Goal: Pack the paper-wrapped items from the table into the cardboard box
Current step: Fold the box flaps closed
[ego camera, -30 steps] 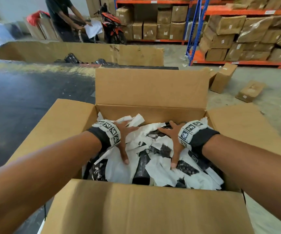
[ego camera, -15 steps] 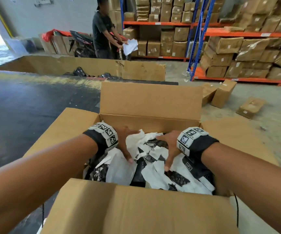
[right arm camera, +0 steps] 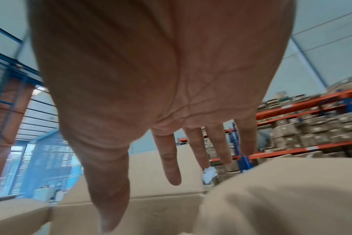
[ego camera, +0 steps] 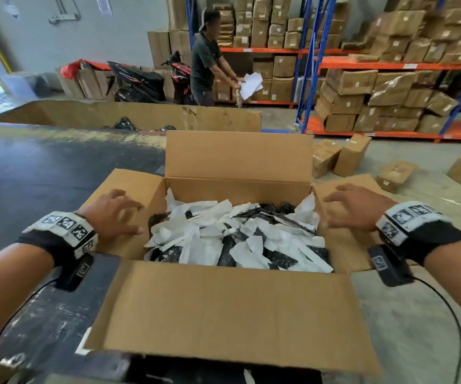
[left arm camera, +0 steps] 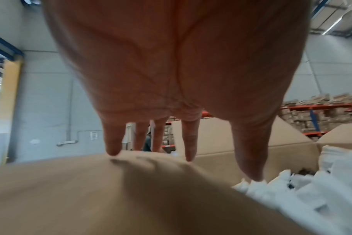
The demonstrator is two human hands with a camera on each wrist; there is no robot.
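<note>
An open cardboard box (ego camera: 223,309) stands in front of me, its four flaps spread out. Inside lies a heap of white paper-wrapped items (ego camera: 234,234) with dark contents showing between the wrappers. My left hand (ego camera: 115,214) hovers with spread fingers over the left flap (ego camera: 129,189), fingertips (left arm camera: 113,151) touching or almost touching the cardboard. My right hand (ego camera: 354,206) is spread above the right flap (ego camera: 343,245), holding nothing. In the wrist views both palms are open, left hand (left arm camera: 183,152) and right hand (right arm camera: 171,174), and the paper heap (left arm camera: 316,187) lies to the right of the left thumb.
The box sits at the edge of a dark table (ego camera: 43,176) on my left. A long cardboard wall (ego camera: 140,115) stands behind it. A person (ego camera: 204,65) handles white paper by the orange-and-blue shelving (ego camera: 390,65). Loose small boxes (ego camera: 345,156) lie on the concrete floor to the right.
Both hands have lifted off the paper heap inside the box and moved outward, each over a side flap. The head view has tilted up.
</note>
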